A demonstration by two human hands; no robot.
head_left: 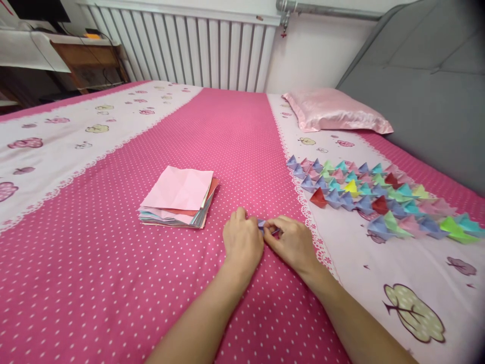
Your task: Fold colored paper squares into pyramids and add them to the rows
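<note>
Between my hands is a small piece of folded purple paper (261, 223), mostly hidden by the fingers. My left hand (243, 235) is closed over its left side, knuckles up. With thumb and forefinger, my right hand (290, 237) pinches its right side. Left of my hands lies a stack of square paper sheets (176, 189), a creased pink one on top and other colours at the edges. To the right stand rows of folded paper boats (366, 205) in purple, pink, green, turquoise, yellow and red.
All this rests on a bed with a pink dotted cover (235, 126). A pink pillow (337, 108) lies at the far right against a grey headboard (420, 86). Behind the bed are a white radiator (189, 48) and, at far left, a wooden desk (85, 58).
</note>
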